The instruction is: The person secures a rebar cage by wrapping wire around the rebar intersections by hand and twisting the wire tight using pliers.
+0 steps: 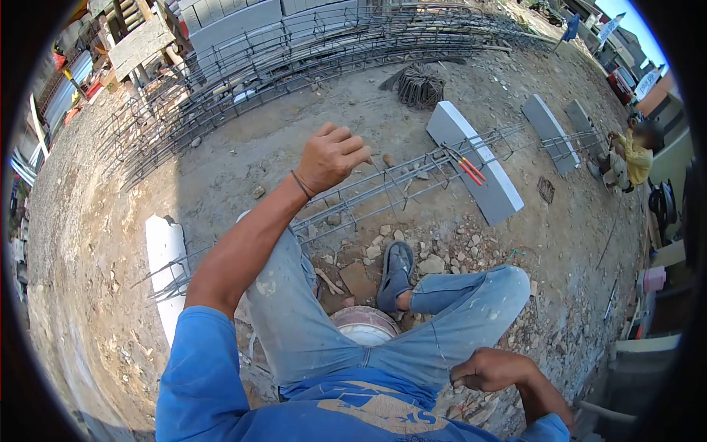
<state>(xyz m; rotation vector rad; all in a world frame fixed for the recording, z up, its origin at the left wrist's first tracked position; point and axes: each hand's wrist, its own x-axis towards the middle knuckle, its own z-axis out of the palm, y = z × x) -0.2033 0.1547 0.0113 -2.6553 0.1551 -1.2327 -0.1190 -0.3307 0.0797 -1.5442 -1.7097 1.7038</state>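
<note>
My left hand (333, 158) is raised in a fist above the long rebar cage (398, 177); what it holds, if anything, is hidden. Low over my thigh, my right hand (490, 370) is closed, with a thin wire (440, 340) running up from its fingers. The cage rests across a white block (166, 243) at the left and a grey block (493, 191) at the right. Red-handled pliers (471, 171) lie on the cage beside the grey block, apart from both hands.
More rebar cages (294, 55) lie at the back, near a bundle of bent bars (420, 85). A person in yellow (635, 155) crouches at the far right by more blocks (551, 132). Rubble (434, 265) surrounds my foot, and a round bucket (364, 323) is between my legs.
</note>
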